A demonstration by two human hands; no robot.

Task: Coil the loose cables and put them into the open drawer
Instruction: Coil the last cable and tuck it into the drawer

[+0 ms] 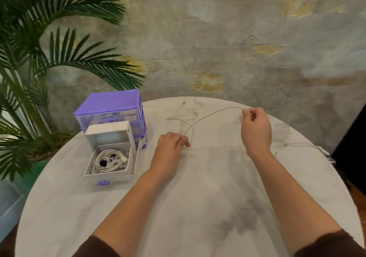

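We are in the middle of coiling one thin, pale cable (pixel 210 114) — the winding has only just begun, as far as we can judge. Our right hand (pixel 255 131) is raised a little over the table (pixel 198 197), fingers curled, pinching the cable near its top between thumb and forefinger. From that pinch the cable runs down and away to the left until it reaches our left hand (pixel 171 144), which rests knuckles-up on the table with its fingers curled; the cable makes a small loop just beyond the fingertips, and the hand seems to hold it there, though the grip itself is hidden under the fingers. A further stretch of cable trails on the table to the outside of the right wrist, toward the table's edge.

To the outside of the left hand, quite near it, sits the open drawer (pixel 111 174), pulled out from a small purple chest of drawers (pixel 111 106). A white coiled cable (pixel 108 160) already lies inside.

The next move, we think, calls for the right hand to bring its length across to the left hand and lay a loop there — then repeat, drawing in the trailing stretch, keeping loops small enough to fit beside the coil in the drawer.
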